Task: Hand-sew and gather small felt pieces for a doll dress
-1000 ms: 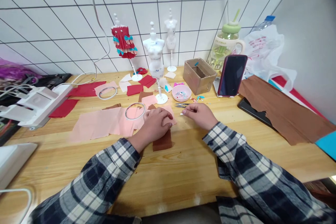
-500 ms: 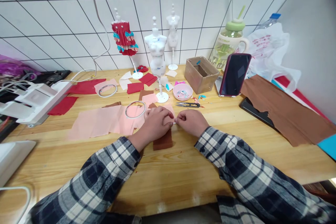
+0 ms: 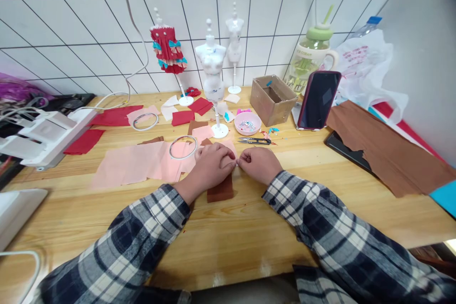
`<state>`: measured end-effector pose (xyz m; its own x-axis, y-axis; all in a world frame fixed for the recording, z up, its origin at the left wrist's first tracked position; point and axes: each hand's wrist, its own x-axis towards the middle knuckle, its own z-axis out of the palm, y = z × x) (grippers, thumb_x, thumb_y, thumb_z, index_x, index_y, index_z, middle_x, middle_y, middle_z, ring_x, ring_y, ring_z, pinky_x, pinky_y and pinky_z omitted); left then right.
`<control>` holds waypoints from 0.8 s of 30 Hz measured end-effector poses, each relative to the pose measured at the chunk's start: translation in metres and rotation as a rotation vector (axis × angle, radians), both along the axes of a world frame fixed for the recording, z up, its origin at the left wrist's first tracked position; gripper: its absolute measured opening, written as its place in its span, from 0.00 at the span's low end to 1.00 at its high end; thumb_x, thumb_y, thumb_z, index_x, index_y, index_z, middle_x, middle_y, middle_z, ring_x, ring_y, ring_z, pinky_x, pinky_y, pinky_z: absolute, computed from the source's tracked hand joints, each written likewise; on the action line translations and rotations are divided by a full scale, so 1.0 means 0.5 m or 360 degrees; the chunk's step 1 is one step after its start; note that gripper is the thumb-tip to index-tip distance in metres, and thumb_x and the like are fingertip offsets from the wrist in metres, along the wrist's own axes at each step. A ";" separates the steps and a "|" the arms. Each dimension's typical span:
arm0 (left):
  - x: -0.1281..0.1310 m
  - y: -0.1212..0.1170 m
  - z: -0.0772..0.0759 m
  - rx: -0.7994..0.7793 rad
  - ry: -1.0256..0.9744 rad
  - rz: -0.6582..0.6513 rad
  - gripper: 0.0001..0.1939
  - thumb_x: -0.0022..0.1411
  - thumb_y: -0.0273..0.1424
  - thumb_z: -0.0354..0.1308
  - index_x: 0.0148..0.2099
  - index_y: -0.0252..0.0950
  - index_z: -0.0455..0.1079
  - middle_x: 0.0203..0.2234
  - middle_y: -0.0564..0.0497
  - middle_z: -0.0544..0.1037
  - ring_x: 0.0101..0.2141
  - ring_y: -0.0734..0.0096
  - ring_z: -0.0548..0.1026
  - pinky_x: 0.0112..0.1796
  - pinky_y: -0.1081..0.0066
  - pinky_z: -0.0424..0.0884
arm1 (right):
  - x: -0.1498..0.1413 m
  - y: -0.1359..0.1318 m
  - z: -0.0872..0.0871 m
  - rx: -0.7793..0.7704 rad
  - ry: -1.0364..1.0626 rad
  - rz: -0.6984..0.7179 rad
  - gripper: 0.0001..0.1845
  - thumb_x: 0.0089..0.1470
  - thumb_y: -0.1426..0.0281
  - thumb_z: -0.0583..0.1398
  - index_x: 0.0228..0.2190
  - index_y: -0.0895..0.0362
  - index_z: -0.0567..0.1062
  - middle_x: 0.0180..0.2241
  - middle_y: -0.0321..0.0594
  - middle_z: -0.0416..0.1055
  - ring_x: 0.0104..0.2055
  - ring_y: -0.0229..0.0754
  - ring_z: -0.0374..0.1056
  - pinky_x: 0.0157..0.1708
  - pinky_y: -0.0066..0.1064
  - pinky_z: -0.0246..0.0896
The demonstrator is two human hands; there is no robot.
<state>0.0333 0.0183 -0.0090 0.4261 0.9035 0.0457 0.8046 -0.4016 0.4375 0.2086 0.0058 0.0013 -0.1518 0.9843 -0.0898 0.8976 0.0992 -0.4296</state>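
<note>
Laid left hand over brown cloth on bench, hiding long axis, left grip unclear; pinched fingertips of right hand together just right of cloth, contents too small to tell.

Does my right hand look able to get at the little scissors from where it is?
Probably yes: the scissors lie just beyond the right hand with nothing visible between them, though it would likely have to leave the left hand.
</note>
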 end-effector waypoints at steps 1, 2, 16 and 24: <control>0.001 0.000 0.000 -0.0002 -0.0003 0.0010 0.11 0.61 0.42 0.55 0.41 0.45 0.73 0.41 0.51 0.73 0.45 0.57 0.66 0.48 0.55 0.55 | 0.000 -0.001 0.000 0.0004 -0.0008 0.0003 0.12 0.53 0.64 0.57 0.26 0.53 0.79 0.27 0.37 0.76 0.31 0.40 0.66 0.30 0.30 0.48; 0.002 0.000 -0.001 0.0000 -0.0005 0.0024 0.11 0.61 0.43 0.55 0.40 0.45 0.73 0.41 0.51 0.73 0.45 0.57 0.67 0.48 0.55 0.55 | 0.000 -0.001 0.001 0.0006 -0.0017 0.0007 0.12 0.53 0.64 0.57 0.26 0.53 0.79 0.27 0.38 0.76 0.31 0.40 0.66 0.30 0.30 0.48; 0.011 0.002 -0.006 0.0009 0.0026 0.0100 0.08 0.57 0.40 0.59 0.39 0.46 0.74 0.40 0.51 0.74 0.44 0.55 0.67 0.45 0.53 0.55 | 0.008 0.003 -0.002 -0.0025 -0.0143 -0.0048 0.14 0.50 0.56 0.61 0.25 0.54 0.74 0.28 0.36 0.74 0.29 0.39 0.64 0.27 0.29 0.46; 0.003 -0.002 -0.005 0.0043 -0.0004 0.0062 0.08 0.58 0.38 0.58 0.40 0.46 0.74 0.40 0.51 0.73 0.45 0.56 0.67 0.47 0.53 0.56 | 0.022 0.011 -0.001 -0.0140 0.0127 -0.0116 0.16 0.54 0.55 0.59 0.25 0.54 0.73 0.26 0.33 0.72 0.27 0.35 0.62 0.25 0.28 0.46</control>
